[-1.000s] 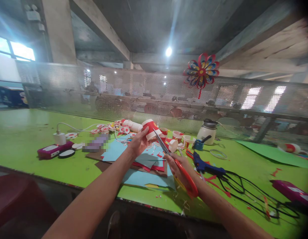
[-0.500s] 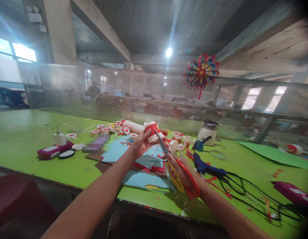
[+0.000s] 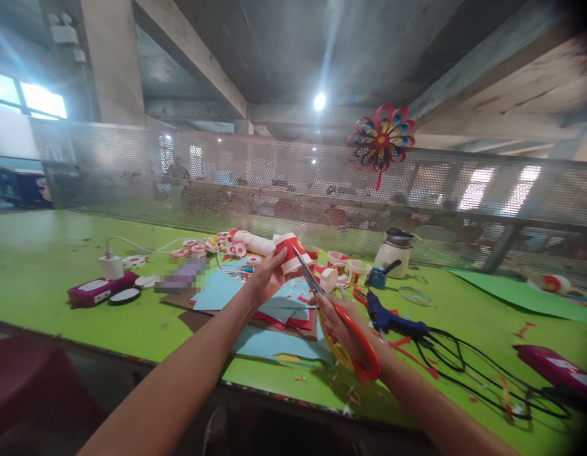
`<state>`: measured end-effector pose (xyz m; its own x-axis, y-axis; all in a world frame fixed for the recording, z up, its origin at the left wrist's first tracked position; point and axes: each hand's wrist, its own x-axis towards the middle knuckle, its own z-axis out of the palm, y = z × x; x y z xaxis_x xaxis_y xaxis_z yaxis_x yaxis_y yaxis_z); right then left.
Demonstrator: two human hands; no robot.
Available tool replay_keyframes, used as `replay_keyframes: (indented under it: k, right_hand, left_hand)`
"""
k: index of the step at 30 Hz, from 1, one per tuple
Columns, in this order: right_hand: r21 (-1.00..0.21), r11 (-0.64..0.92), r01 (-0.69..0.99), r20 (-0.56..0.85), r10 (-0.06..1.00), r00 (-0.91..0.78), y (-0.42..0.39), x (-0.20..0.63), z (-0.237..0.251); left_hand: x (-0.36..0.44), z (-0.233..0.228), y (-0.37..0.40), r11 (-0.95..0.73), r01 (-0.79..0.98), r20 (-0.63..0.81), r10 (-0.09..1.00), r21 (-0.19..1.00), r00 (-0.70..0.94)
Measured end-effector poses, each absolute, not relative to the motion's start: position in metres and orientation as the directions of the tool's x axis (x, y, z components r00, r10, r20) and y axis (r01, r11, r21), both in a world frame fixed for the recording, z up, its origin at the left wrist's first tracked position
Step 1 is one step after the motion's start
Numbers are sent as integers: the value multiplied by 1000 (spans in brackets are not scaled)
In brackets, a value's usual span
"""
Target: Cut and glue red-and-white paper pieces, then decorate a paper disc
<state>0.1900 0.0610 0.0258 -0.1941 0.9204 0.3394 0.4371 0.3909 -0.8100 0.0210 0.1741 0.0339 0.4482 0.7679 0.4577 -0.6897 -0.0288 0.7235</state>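
Observation:
My left hand point(image 3: 266, 277) holds a red and white paper cup point(image 3: 288, 251) on its side above the table. My right hand point(image 3: 339, 323) grips red-handled scissors point(image 3: 350, 332), whose blades point(image 3: 306, 271) point up and left and meet the cup's rim. Under both hands lie sheets of blue paper point(image 3: 267, 341) and red paper on brown card.
A green table point(image 3: 50, 266) carries a blue glue gun point(image 3: 392, 318) with black cables, a white pot point(image 3: 394, 252), more cups point(image 3: 339, 258), a charger point(image 3: 111, 266), two magenta cases point(image 3: 96, 291) and paper scraps. A mesh fence point(image 3: 227, 183) with a paper flower point(image 3: 381, 138) runs behind.
The scissor handles have spread apart in my right hand. My left hand has brought the cup slightly lower and turned it against the blades.

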Motion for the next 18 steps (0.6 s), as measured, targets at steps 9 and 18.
replay_keyframes:
  k: [9, 18]
  right_hand:
    - [-756, 445, 480, 389, 895, -217, 64, 191, 20]
    - [-818, 434, 379, 374, 900, -222, 70, 191, 15]
  left_hand:
    - [21, 35, 173, -36, -692, 463, 768, 721, 442]
    - [23, 34, 171, -47, -665, 464, 752, 746, 467]
